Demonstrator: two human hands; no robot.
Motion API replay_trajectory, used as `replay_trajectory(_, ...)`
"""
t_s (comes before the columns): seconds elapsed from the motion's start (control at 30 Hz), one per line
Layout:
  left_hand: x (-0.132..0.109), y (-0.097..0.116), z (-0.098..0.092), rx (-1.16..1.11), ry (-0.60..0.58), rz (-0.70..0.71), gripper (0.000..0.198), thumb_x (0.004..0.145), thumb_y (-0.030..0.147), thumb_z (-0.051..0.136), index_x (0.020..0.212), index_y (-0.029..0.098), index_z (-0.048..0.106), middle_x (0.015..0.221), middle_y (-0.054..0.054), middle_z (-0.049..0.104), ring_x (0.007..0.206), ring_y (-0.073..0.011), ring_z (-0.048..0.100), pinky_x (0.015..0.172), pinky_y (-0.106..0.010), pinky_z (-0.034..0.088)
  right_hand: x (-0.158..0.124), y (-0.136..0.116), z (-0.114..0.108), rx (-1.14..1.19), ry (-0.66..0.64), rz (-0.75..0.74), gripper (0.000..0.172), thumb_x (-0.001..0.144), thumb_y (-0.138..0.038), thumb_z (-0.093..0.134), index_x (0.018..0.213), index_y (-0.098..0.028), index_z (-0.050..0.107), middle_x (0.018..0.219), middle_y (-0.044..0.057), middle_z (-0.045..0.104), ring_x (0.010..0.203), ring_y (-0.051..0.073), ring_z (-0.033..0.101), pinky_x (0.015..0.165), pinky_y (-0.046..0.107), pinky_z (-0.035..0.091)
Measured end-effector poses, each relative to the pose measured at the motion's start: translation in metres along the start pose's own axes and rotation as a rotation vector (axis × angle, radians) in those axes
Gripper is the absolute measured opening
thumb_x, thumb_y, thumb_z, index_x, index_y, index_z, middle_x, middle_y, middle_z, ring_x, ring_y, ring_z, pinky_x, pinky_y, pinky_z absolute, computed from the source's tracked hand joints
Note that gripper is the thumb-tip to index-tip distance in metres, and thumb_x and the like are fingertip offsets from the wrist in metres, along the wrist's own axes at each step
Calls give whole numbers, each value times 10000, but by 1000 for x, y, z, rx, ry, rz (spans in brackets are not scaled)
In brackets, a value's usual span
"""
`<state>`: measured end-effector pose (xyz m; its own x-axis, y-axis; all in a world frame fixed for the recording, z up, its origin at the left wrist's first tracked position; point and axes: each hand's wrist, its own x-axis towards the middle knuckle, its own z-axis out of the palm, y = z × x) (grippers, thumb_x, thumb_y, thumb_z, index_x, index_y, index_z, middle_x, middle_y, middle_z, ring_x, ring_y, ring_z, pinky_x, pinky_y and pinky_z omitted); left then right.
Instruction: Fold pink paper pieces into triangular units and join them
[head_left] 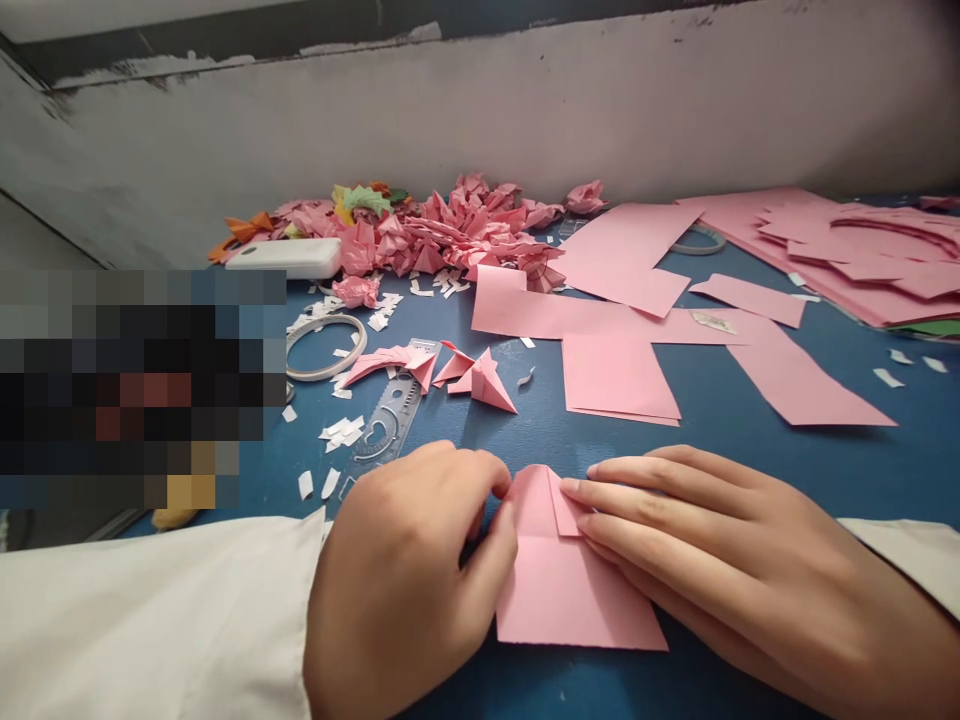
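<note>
A pink paper sheet (574,590) lies on the blue table in front of me, its far right corner folded inward as a flap. My left hand (420,570) pinches the sheet's far left edge between thumb and forefinger, the other fingers curled. On the opposite side, my right hand (720,560) lies flat with its fingers stretched out, the tips touching the folded flap. Just beyond the hands are small folded pink paper pieces (480,380) and a clear plastic ruler (390,415).
Folded pink paper shapes (450,230) are heaped against the wall beside a white case-like object (285,258). Cut pink sheets (622,375) spread across the right. A tape roll (326,348) and white paper scraps (343,433) lie at left. The far left is pixelated.
</note>
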<state>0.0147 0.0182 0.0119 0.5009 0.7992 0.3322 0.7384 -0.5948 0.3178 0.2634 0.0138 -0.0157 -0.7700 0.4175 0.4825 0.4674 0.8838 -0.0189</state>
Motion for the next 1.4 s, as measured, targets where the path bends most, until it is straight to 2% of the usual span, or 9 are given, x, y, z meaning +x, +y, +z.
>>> replay_trajectory(0.07,-2,-3,2,73,95,184,250,977,92,529,808,139,706,742,-37,713,668,-201,660,608,-341,519,1,0,1,1,5,3,337,1051,-79,388,1149,-135,705,1144,121,799,1082,210,748,861,357,620)
replay_trajectory(0.17,-5,-8,3,133,110,385,200,979,35,566,947,96,753,942,-71,803,842,-244,733,729,-378,559,2,0,1,-1,17,-2,317,1070,-87,379,1170,-126,677,1103,123,807,1065,193,752,858,338,597)
replay_trajectory(0.27,-8,-12,2,147,68,490,217,1028,53,539,1088,70,747,1147,-78,814,1022,-260,762,838,-385,585,2,1,1,-3,21,10,303,1057,-64,384,1201,-123,643,1119,107,806,1054,183,753,867,336,577)
replay_trajectory(0.37,-8,-14,1,159,35,539,306,1070,51,450,1075,73,755,1184,-89,805,1084,-250,770,870,-371,611,2,2,2,-10,7,8,300,1042,-50,391,1216,-124,625,1147,106,801,1061,184,751,889,352,567)
replay_trajectory(0.57,-5,-14,-1,155,21,569,348,1071,36,425,1040,60,771,1156,-105,811,1077,-271,781,812,-373,645,1,3,1,-37,9,-41,336,1102,-95,309,1227,-111,621,1124,102,806,1116,158,735,933,328,565)
replay_trajectory(0.7,-4,-14,-2,171,19,573,392,1092,46,391,1035,82,777,1134,-85,818,1081,-249,779,801,-355,630,-1,1,-2,-58,19,-44,373,1084,-67,297,1187,-112,653,1112,89,809,1116,165,738,919,317,584)
replay_trajectory(0.83,-3,-16,0,169,57,592,370,1089,57,402,1042,64,769,1172,-84,807,1087,-274,775,791,-387,612,-1,-2,-2,-41,13,-27,362,1085,-65,310,1204,-113,649,1112,77,810,1101,162,742,916,304,576)
replay_trajectory(1.1,-4,-16,1,154,29,576,351,1080,56,424,1072,68,775,1211,-65,797,1135,-275,760,797,-385,602,2,3,-3,-1,-4,-39,353,1084,-43,293,1221,-97,614,1102,74,810,1073,138,741,884,286,549)
replay_trajectory(1.4,-5,-16,4,142,5,586,369,1084,56,409,1079,58,778,1224,-84,791,1088,-267,770,812,-381,595,0,-1,5,4,15,57,243,1088,-118,448,1242,-117,636,1175,56,794,1128,178,716,955,354,504)
